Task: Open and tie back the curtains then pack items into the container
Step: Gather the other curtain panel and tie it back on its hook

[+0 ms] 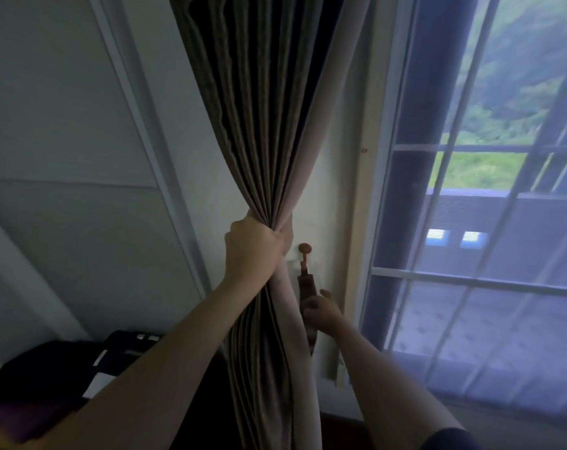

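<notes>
Just left of the wall hook [304, 247], the curtain [265, 125] is gathered into one tight bunch of pleats and is gripped by the left hand [254, 251], whose fingers and thumb are wrapped fully round the fabric at about the height of the hook. Above that grip the folds fan upward and outward; below it they hang straight down between the two forearms. Under the hook, a dark tieback [305, 285] is seen hanging flat against the pale wall, just beside the right edge of the bunched curtain. The right hand [321, 311] is held at the lower part of this strap, with the thumb raised and the fingers bent against it; whether the strap is actually pinched cannot be told, since the hand is blurred. Right of the hook, past a light wooden frame, a window [415, 274] with white bars is covered by a sheer curtain [502, 319], and greenery is visible through it. Far down to the left of the hook, a dark pile of belongings [80, 368] is partly hidden by the left forearm.
</notes>
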{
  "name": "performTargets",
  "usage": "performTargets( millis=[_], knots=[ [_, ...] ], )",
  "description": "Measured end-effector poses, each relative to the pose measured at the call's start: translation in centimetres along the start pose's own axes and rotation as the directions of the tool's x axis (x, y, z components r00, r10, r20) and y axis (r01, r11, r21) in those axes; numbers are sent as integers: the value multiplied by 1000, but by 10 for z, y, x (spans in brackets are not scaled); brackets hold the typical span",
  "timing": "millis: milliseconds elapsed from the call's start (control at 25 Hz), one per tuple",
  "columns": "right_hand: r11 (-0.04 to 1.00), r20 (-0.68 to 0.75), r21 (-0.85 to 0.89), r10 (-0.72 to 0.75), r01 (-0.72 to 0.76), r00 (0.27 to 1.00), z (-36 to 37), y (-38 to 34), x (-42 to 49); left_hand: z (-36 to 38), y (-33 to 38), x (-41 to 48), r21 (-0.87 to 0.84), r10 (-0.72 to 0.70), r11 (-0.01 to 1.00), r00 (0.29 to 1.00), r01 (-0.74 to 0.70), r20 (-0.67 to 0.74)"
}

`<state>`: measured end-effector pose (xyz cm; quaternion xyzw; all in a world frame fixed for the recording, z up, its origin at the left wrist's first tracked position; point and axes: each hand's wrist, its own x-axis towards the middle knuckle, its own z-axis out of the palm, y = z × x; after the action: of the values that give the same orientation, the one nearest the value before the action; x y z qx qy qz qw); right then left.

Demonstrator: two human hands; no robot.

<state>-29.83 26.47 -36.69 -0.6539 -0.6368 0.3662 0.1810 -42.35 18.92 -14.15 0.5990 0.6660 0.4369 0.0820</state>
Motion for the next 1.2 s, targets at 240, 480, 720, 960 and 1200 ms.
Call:
performTargets(
  millis=[240,480,720,960,1200],
  knots=[
    [998,-131,21,57,-55,990,13,12,41,-4,-10,6,3,-12,1000,998,12,58],
    [952,-256,296,-1,80,967,22,21,28,-5,-10,10,3,-14,1000,997,14,72],
    [973,-101,228,-23,46,995,-7,49,-18,12,5,-2,-46,27,999,996,-23,89],
    [995,-72,62,-71,75,995,-106,66,-54,50,31,-22,-120,83,990,991,-71,107],
    [965,-148,-261,-78,37,986,-204,75,-81,83,54,-27,-174,41,985,994,-23,104]
  ],
)
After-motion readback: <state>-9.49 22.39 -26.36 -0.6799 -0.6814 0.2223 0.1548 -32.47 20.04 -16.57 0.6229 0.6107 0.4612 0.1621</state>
